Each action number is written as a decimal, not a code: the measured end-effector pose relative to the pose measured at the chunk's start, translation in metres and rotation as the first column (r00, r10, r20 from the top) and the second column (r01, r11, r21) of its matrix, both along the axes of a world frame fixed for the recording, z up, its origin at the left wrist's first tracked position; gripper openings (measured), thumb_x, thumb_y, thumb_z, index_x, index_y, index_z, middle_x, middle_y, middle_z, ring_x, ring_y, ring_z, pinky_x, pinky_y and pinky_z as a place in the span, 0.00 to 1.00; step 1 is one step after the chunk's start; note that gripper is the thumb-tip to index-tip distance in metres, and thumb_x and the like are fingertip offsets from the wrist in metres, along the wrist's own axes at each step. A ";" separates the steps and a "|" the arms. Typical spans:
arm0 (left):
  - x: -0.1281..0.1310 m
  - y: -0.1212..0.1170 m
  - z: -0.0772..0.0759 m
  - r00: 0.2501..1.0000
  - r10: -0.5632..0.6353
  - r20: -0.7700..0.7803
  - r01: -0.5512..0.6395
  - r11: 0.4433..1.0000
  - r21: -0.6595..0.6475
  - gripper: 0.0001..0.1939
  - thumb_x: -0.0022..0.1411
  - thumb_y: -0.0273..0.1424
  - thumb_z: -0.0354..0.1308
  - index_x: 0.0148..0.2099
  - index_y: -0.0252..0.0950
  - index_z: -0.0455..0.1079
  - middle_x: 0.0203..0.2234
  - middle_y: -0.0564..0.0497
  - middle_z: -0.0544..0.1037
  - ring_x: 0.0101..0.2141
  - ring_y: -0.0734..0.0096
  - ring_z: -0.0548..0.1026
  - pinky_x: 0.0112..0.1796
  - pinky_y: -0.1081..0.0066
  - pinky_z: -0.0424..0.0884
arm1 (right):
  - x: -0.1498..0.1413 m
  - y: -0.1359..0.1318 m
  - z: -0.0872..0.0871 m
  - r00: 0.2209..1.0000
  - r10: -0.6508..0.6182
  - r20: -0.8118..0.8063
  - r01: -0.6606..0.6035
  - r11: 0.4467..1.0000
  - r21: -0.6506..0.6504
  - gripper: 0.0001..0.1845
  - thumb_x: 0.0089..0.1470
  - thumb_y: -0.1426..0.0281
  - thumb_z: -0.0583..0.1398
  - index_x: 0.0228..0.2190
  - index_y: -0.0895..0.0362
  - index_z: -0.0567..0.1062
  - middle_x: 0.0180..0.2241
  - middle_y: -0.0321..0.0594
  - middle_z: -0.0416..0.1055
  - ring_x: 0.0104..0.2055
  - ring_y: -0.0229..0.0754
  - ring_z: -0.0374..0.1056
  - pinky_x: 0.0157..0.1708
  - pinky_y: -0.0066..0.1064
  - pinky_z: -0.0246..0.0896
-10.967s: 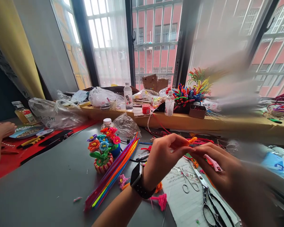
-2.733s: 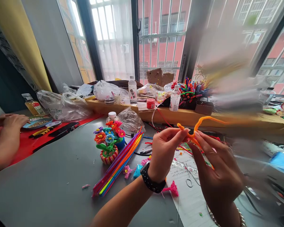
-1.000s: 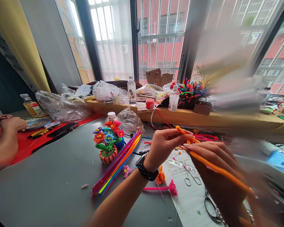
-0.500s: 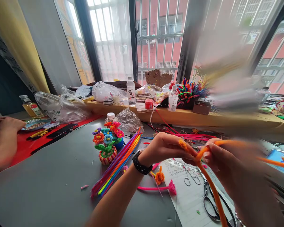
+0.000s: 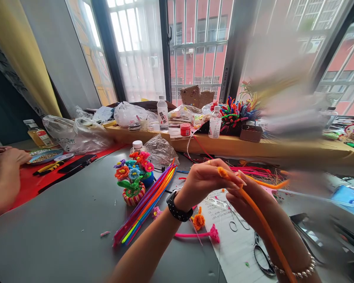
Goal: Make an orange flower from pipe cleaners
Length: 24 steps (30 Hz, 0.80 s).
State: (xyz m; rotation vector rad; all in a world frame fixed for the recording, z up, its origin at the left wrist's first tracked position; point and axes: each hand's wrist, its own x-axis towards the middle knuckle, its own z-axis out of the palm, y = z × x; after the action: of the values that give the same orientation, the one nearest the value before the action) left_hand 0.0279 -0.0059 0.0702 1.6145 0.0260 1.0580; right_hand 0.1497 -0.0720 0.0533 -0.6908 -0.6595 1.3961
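Observation:
Above the table, my left hand [image 5: 205,179], with a black watch at the wrist, is closed in a pinch on an orange pipe cleaner [image 5: 261,218]. A short fuzzy end of it sticks out over the left fingers. My right hand [image 5: 249,200] meets the left fingertips, its fingers closed on the same pipe cleaner; the exact crossing is partly hidden. One long strand hangs down across my right forearm, and another reaches out to the right behind the hand. Below lie an orange pipe-cleaner flower [image 5: 198,221] and a pink flower on a stem [image 5: 214,234].
A bundle of coloured pipe cleaners [image 5: 149,208] lies beside a striped pot [image 5: 133,195] of fuzzy flowers. Black-handled scissors [image 5: 261,257] rest on a paper sheet [image 5: 224,245]. Bottles stand on the wooden sill [image 5: 200,146]. Another person's hand [image 5: 13,157] is at far left.
My right hand has moved left and turned, coming against the left fingertips. The strand that stretched far right now ends nearer the hands. My left hand has barely shifted.

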 end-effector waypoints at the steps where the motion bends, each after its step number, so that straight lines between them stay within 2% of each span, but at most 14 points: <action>1: 0.000 0.001 0.000 0.999 0.029 0.024 -0.030 0.999 0.034 0.03 0.49 0.31 0.61 0.28 0.39 0.76 0.25 0.50 0.70 0.28 0.75 0.68 0.32 0.73 0.67 | -0.002 0.000 0.000 1.000 0.003 -0.029 -0.004 1.000 -0.030 0.12 0.42 0.65 0.63 0.18 0.58 0.67 0.16 0.28 0.54 0.18 0.28 0.47 0.17 0.21 0.50; 4: 0.002 0.002 0.000 0.994 0.066 0.089 -0.076 0.990 0.118 0.03 0.48 0.30 0.61 0.27 0.39 0.76 0.23 0.51 0.67 0.27 0.76 0.65 0.31 0.74 0.65 | -0.005 0.000 -0.001 0.996 0.026 -0.081 -0.033 0.996 -0.086 0.11 0.37 0.67 0.65 0.17 0.58 0.68 0.16 0.28 0.54 0.18 0.28 0.47 0.16 0.21 0.49; 7: 0.002 0.001 0.001 0.992 0.025 0.122 -0.043 0.988 0.145 0.03 0.49 0.29 0.60 0.28 0.40 0.76 0.23 0.51 0.68 0.29 0.74 0.67 0.33 0.72 0.66 | -0.010 0.002 -0.007 0.984 0.122 -0.132 -0.134 0.987 -0.086 0.12 0.33 0.66 0.66 0.17 0.58 0.69 0.16 0.28 0.52 0.18 0.28 0.46 0.16 0.21 0.47; 10: -0.001 -0.001 0.003 0.991 -0.022 0.131 0.006 0.992 0.126 0.05 0.52 0.30 0.58 0.28 0.39 0.76 0.28 0.49 0.73 0.34 0.69 0.71 0.38 0.67 0.68 | -0.017 0.004 -0.014 0.975 0.196 -0.109 -0.203 0.977 -0.064 0.11 0.37 0.64 0.64 0.21 0.56 0.70 0.17 0.29 0.53 0.18 0.29 0.47 0.16 0.22 0.47; 14: -0.003 -0.005 0.004 0.999 0.005 0.039 -0.007 0.999 0.051 0.06 0.53 0.28 0.57 0.27 0.37 0.75 0.26 0.50 0.77 0.29 0.69 0.75 0.35 0.67 0.71 | -0.020 0.009 -0.019 0.975 0.220 -0.031 -0.222 0.974 -0.046 0.11 0.39 0.62 0.63 0.23 0.55 0.68 0.18 0.30 0.54 0.20 0.31 0.50 0.17 0.23 0.48; 16: -0.001 -0.006 0.004 0.994 0.107 0.020 -0.107 0.994 -0.013 0.05 0.52 0.27 0.58 0.27 0.36 0.75 0.25 0.50 0.78 0.28 0.69 0.75 0.34 0.69 0.72 | -0.013 0.012 -0.019 0.975 0.210 0.076 -0.206 0.977 -0.051 0.14 0.39 0.60 0.63 0.21 0.57 0.68 0.17 0.29 0.55 0.18 0.29 0.49 0.18 0.23 0.48; 18: 0.001 -0.006 0.003 0.971 0.236 0.034 -0.233 0.969 -0.084 0.04 0.50 0.28 0.59 0.28 0.35 0.75 0.27 0.50 0.78 0.29 0.70 0.76 0.34 0.70 0.73 | 0.000 0.014 -0.017 0.930 0.175 0.322 -0.165 0.984 -0.061 0.18 0.40 0.56 0.61 0.18 0.58 0.67 0.15 0.30 0.56 0.17 0.29 0.50 0.17 0.24 0.47; 19: 0.001 -0.006 0.003 0.952 0.304 0.044 -0.297 0.948 -0.112 0.04 0.50 0.28 0.60 0.30 0.35 0.75 0.28 0.50 0.78 0.29 0.70 0.76 0.34 0.71 0.73 | 0.008 0.013 -0.016 0.865 0.102 0.492 -0.087 0.995 -0.053 0.19 0.40 0.56 0.61 0.16 0.59 0.67 0.14 0.30 0.57 0.17 0.29 0.51 0.18 0.24 0.47; 21: 0.003 -0.005 0.002 0.907 0.418 0.048 -0.409 0.903 -0.135 0.05 0.49 0.29 0.61 0.31 0.36 0.75 0.28 0.51 0.79 0.30 0.71 0.76 0.35 0.73 0.72 | 0.023 0.010 -0.013 0.647 -0.160 0.746 0.184 0.982 0.050 0.17 0.40 0.56 0.62 0.19 0.59 0.71 0.17 0.33 0.63 0.20 0.32 0.56 0.21 0.26 0.51; 22: 0.003 -0.004 0.002 0.886 0.461 0.039 -0.453 0.882 -0.134 0.05 0.48 0.29 0.61 0.31 0.36 0.75 0.28 0.51 0.79 0.31 0.71 0.76 0.35 0.73 0.72 | 0.028 0.008 -0.012 0.494 -0.289 0.820 0.307 0.940 0.147 0.17 0.41 0.56 0.61 0.21 0.58 0.72 0.18 0.34 0.65 0.21 0.34 0.59 0.23 0.27 0.53; 24: 0.003 -0.003 0.003 0.858 0.514 0.010 -0.508 0.851 -0.130 0.06 0.47 0.30 0.62 0.31 0.36 0.75 0.28 0.51 0.79 0.31 0.71 0.76 0.34 0.74 0.72 | 0.031 0.000 -0.007 0.159 -0.529 0.834 0.455 0.789 0.413 0.15 0.44 0.57 0.59 0.24 0.57 0.73 0.20 0.36 0.68 0.22 0.36 0.62 0.24 0.29 0.55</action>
State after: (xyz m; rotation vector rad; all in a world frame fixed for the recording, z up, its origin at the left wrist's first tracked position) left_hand 0.0307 -0.0089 0.0732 1.5034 0.5102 1.4686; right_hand 0.1807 -0.0717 0.0459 -1.5439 -1.2216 0.1754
